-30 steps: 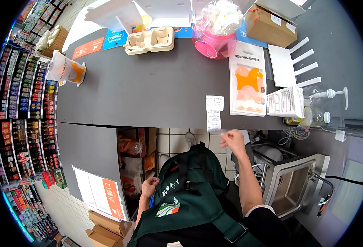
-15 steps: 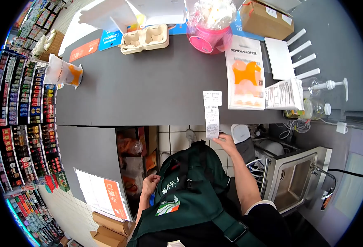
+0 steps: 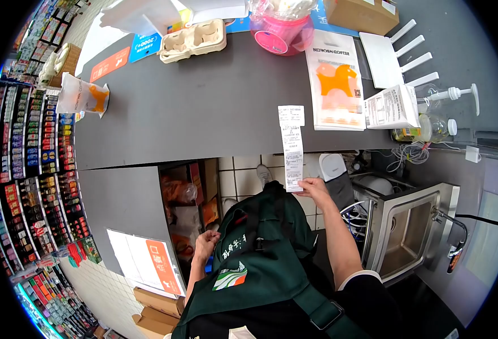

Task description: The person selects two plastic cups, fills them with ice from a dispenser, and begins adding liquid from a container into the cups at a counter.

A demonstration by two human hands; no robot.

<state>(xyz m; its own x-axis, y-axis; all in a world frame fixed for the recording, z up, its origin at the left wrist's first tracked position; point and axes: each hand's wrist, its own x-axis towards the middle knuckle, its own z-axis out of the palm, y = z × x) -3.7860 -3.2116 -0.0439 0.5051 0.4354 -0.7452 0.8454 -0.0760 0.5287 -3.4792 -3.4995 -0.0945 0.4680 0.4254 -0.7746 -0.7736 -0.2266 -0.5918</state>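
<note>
A long printed receipt point(image 3: 293, 150) is pinched at its near end by my right hand point(image 3: 314, 190). Its far part extends over the front edge of the grey counter point(image 3: 204, 107), and a crease or seam crosses it near the top. My left hand point(image 3: 206, 244) is low beside the dark green apron point(image 3: 260, 248), with its fingers curled together. Whether anything is between those fingers is hidden. Closest to the receipt on the counter is a stack of white paper bags point(image 3: 337, 85) with an orange print.
A pink bucket point(image 3: 283, 35), an egg-carton-like cup tray point(image 3: 192, 42) and a cardboard box point(image 3: 365, 16) stand along the back. A white bag point(image 3: 83, 95) sits at left. At right are a white router point(image 3: 380, 59), a pump bottle point(image 3: 446, 96) and a steel sink point(image 3: 407, 240).
My view has tilted so the counter sits higher in it. The receipt and my right hand are drawn back from the counter edge towards me. My left hand stays beside the apron.
</note>
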